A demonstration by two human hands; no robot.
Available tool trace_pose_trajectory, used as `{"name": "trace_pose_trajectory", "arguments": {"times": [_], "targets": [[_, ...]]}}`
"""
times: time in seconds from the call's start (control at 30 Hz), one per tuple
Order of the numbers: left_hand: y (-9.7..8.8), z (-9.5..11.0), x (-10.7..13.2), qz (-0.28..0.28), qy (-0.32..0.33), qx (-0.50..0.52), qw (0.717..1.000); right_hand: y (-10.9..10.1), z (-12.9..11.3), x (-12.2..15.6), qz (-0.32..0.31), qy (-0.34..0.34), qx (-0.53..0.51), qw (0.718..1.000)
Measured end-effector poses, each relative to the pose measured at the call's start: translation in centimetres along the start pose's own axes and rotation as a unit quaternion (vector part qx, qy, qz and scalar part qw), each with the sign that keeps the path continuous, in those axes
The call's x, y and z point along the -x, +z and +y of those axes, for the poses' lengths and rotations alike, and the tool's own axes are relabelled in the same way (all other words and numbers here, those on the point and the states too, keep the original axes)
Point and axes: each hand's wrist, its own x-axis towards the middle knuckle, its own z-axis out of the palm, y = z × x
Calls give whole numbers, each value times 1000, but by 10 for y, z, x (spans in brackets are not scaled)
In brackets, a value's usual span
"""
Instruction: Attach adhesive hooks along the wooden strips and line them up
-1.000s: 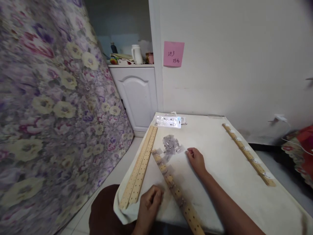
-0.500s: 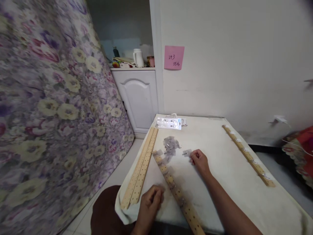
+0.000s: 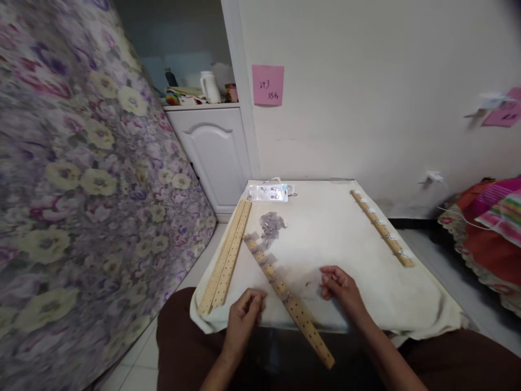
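A long perforated wooden strip (image 3: 285,296) lies diagonally across the near part of a white cloth-covered table (image 3: 345,239); small clear packets sit along its upper part. My left hand (image 3: 243,315) rests at the table's near edge just left of the strip, fingers curled together; what is in them is hidden. My right hand (image 3: 340,288) lies right of the strip, fingers pinched on a small clear packet. A pile of small clear packets (image 3: 272,224) lies farther up the table.
Two more perforated strips (image 3: 226,258) lie together along the table's left edge, another strip (image 3: 381,228) with white pieces on the right. A blister card (image 3: 267,192) lies at the far edge. A flowered mattress (image 3: 81,179) stands on the left, colourful cloth (image 3: 488,228) on the right.
My right hand picked a packet from beside the pile and drew back toward me, down beside the diagonal strip. The view shifted to the right. My left hand stayed put.
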Motion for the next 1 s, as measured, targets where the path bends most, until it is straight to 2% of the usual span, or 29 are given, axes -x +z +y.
{"name": "trace_pose_trajectory", "arguments": {"times": [0.1, 0.17, 0.23, 0.33, 0.47, 0.57, 1.0], "targets": [[15, -6, 24, -39, -62, 26, 997, 6, 2, 27, -48, 35, -3, 998], [27, -16, 37, -90, -116, 41, 988, 13, 4, 43, -69, 57, -1, 996], [39, -26, 45, -137, -175, 65, 973, 19, 7, 54, -78, 70, 14, 994], [53, -36, 50, -176, -212, 131, 952, 25, 10, 61, -72, 72, 50, 994], [60, -34, 47, -203, -230, 217, 927, 26, 11, 62, -54, 61, 96, 992], [62, -31, 44, -218, -219, 244, 919, 25, 12, 62, -50, 61, 106, 991], [67, -33, 40, -204, -213, 237, 926, 28, 6, 63, -39, 58, 153, 986]]}}
